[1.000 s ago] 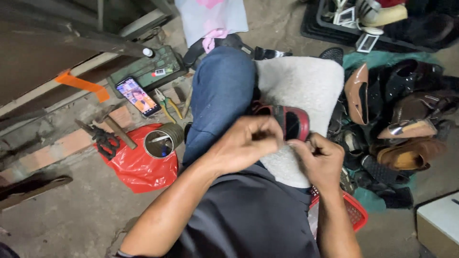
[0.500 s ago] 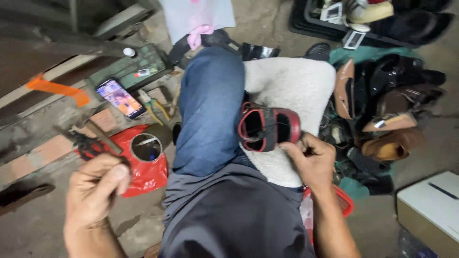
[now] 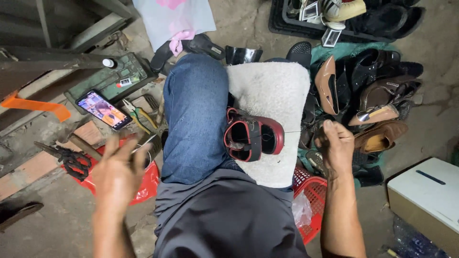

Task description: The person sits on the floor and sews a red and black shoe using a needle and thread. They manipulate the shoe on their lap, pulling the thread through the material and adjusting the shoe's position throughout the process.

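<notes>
A red and black shoe (image 3: 253,138) lies on a white fleece pad (image 3: 270,91) across my lap. A thin thread (image 3: 301,131) runs taut from the shoe's right side to my right hand (image 3: 337,148), which is closed in a fist on it just right of the pad. My left hand (image 3: 117,174) is raised and blurred at the left, away from the shoe. It pinches a thin metal needle-like tool (image 3: 143,143) above a red plastic bag (image 3: 143,188).
A lit phone (image 3: 103,109), pliers (image 3: 138,117) and black scissors (image 3: 71,160) lie on the floor at left, near a green metal box (image 3: 112,79). Several shoes (image 3: 373,105) are piled at right. A red basket (image 3: 313,191) and a white box (image 3: 425,191) sit lower right.
My left hand left the shoe and swung out to the left, then rose. My right hand moved right, away from the shoe, drawing the thread out.
</notes>
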